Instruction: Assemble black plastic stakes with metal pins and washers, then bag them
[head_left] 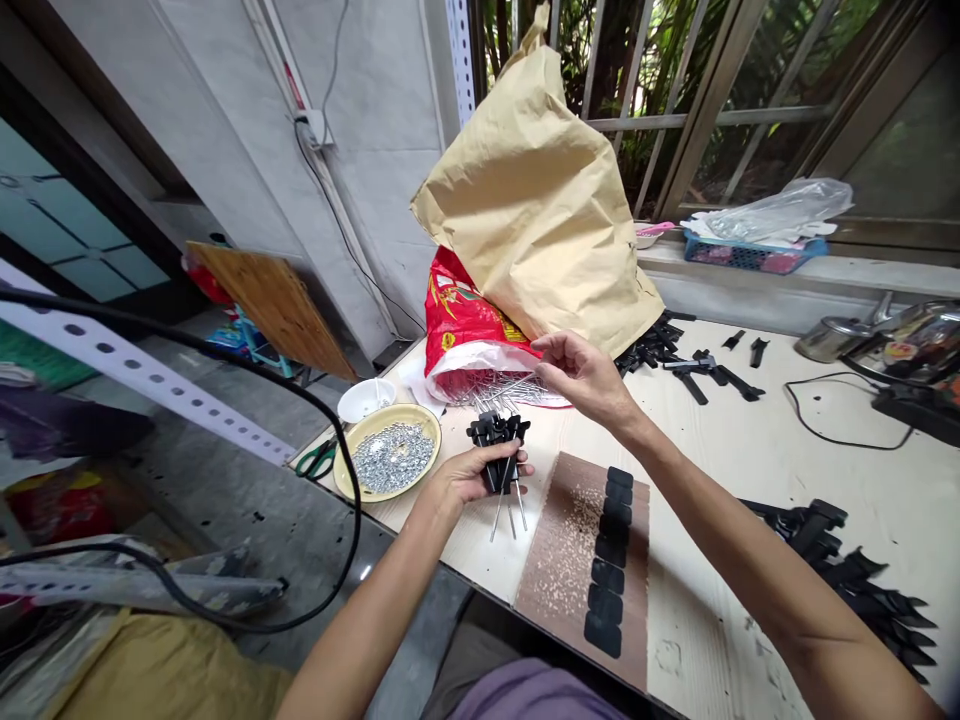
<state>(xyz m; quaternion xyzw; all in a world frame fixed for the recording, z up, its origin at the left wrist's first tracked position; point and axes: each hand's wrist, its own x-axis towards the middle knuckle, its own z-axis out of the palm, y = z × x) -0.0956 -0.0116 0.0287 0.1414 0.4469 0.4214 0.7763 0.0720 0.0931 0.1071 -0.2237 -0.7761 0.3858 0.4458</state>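
Over the pale worktop (709, 440), our left fingers (484, 460) clamp black parts (495, 430), long axis running toward the red bag (455, 315), metal rods (521, 505) jutting our way past the grip; our right fingers (562, 346) curl slightly apart beside the bag.

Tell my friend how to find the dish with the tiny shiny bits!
Start at the pale table, then spot its red bag. Just left of the left hand, nearer than the bag, sits a round dish. It's yellow and wide, holding a spread of small silver pieces; the bowl just behind is white and smaller.
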